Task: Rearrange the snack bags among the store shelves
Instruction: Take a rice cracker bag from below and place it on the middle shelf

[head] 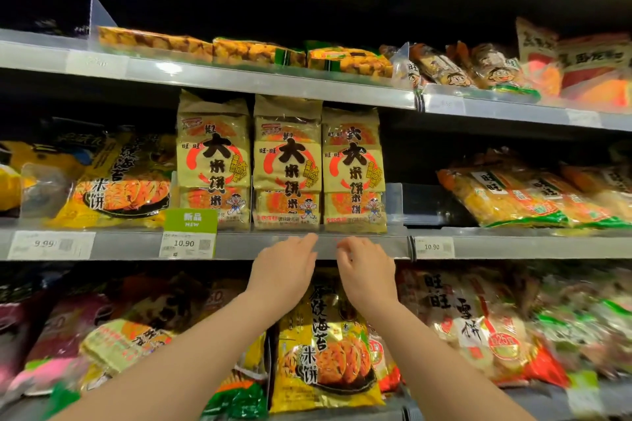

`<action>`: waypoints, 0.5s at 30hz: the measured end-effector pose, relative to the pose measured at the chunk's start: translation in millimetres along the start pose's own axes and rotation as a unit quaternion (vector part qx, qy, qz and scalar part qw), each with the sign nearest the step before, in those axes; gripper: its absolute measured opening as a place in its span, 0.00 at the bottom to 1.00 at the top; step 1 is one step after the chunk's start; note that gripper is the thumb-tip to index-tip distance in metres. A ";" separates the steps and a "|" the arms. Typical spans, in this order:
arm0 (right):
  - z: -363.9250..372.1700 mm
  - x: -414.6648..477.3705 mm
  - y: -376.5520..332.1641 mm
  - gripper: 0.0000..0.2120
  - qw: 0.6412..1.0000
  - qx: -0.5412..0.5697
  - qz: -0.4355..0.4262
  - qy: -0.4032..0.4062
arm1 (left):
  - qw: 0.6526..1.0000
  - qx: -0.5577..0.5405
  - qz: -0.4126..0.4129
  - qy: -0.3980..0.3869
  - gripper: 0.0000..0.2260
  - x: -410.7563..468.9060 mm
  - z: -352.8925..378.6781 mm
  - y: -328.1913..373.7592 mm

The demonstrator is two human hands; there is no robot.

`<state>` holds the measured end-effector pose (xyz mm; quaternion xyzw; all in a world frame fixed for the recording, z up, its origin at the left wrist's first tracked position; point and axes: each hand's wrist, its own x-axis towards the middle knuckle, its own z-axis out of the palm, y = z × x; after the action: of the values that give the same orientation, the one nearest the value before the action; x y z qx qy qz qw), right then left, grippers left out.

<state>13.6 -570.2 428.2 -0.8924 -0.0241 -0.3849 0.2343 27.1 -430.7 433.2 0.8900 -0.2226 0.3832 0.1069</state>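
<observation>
Tan cracker bags (287, 164), three upright, centre frame on middle shelf (236, 246). Left hand (284, 270) and right hand (366, 272) just below, apart, fingers loose, holding nothing.

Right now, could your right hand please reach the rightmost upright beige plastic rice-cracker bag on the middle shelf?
Probably yes: the right hand, holding nothing, is just below that beige rice-cracker bag, with only the grey shelf rail between them.

Hands (284, 273) (367, 275), seemingly empty, hover below rice-cracker bags (286, 164).
</observation>
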 end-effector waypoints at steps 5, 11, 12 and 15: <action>3.6 -27.4 18.1 0.15 0.995 0.073 0.023 -0.070 | 0.999 0.012 -0.015 -0.040 0.13 -24.9 21.6 9.4; 27.0 -62.7 55.5 0.15 0.988 0.072 0.081 -0.111 | 0.994 0.033 -0.045 -0.093 0.13 -54.7 70.0 13.2; 31.6 -66.9 63.1 0.15 0.986 0.069 0.090 -0.119 | 0.993 0.027 -0.051 -0.104 0.14 -59.1 79.9 13.0; 47.2 -75.4 87.4 0.16 0.981 0.061 0.120 -0.143 | 0.987 0.001 -0.075 -0.140 0.19 -71.8 110.2 11.1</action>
<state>12.1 -616.9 312.6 -0.9185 0.0265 -0.2206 0.3270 48.1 -457.6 305.8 0.9493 -0.1672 0.2460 0.1020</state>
